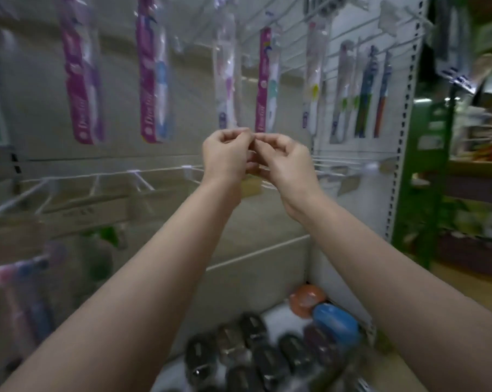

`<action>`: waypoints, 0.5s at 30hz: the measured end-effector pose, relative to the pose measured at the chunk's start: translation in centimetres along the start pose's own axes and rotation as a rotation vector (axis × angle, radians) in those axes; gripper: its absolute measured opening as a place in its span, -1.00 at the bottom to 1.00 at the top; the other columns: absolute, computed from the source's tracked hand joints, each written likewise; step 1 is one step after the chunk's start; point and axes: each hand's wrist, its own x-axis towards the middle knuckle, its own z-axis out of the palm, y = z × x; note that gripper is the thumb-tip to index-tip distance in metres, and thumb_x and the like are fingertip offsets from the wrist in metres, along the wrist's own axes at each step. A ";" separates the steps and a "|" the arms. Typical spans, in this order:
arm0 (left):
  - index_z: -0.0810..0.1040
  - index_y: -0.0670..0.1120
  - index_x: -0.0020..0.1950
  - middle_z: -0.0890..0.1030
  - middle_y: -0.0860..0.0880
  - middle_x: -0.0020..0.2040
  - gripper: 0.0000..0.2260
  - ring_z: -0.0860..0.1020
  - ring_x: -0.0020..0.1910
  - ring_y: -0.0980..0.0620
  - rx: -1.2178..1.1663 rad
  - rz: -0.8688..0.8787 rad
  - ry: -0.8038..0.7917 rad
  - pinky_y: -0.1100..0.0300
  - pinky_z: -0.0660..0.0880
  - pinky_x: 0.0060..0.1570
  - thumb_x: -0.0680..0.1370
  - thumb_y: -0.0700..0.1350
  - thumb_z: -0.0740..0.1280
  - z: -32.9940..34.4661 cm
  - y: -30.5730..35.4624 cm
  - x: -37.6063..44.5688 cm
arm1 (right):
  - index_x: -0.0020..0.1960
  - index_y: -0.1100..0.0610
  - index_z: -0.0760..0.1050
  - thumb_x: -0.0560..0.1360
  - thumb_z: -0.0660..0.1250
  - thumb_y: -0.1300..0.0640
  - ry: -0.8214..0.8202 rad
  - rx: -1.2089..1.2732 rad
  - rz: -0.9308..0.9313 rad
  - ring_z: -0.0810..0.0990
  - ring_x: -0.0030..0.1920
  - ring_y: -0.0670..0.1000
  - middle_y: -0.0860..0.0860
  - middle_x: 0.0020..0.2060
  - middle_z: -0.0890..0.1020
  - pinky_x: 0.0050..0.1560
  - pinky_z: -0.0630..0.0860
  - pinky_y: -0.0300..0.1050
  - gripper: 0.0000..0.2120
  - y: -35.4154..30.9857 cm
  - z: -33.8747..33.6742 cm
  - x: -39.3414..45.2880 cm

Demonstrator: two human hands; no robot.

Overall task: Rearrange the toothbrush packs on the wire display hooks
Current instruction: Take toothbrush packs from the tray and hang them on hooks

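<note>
Toothbrush packs hang in a row on the upper wire hooks: a purple-carded pack (pixel 82 80), another one (pixel 151 80), a clear pack (pixel 226 77), a pink-carded pack (pixel 266 80) and a clear pack (pixel 312 77). My left hand (pixel 225 159) and my right hand (pixel 287 165) are raised side by side under the pink-carded pack. Their curled fingertips meet in a pinch. They sit just in front of the lower wire rail (pixel 112 175), above a tan price label (pixel 250 186). Blur hides whatever lies between the fingers.
More brushes (pixel 363 91) hang at the right by a perforated upright (pixel 400 123). Blurred packs (pixel 21 301) hang low at the left. A bin below holds dark cases (pixel 244 352), a blue case (pixel 335 323) and an orange one (pixel 307 301). A green shelf post (pixel 420 165) stands further right.
</note>
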 end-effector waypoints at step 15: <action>0.51 -0.12 -0.09 0.57 -0.10 -0.24 -0.96 0.54 -0.33 0.01 -0.100 -0.325 -0.070 0.24 0.46 -0.38 0.53 -0.25 0.31 10.5 -22.6 -10.3 | 0.08 0.24 0.53 0.55 0.24 0.29 0.314 -0.265 0.190 0.65 -0.01 0.08 0.18 -0.03 0.65 0.00 0.61 -0.08 -0.85 10.9 -19.7 -10.3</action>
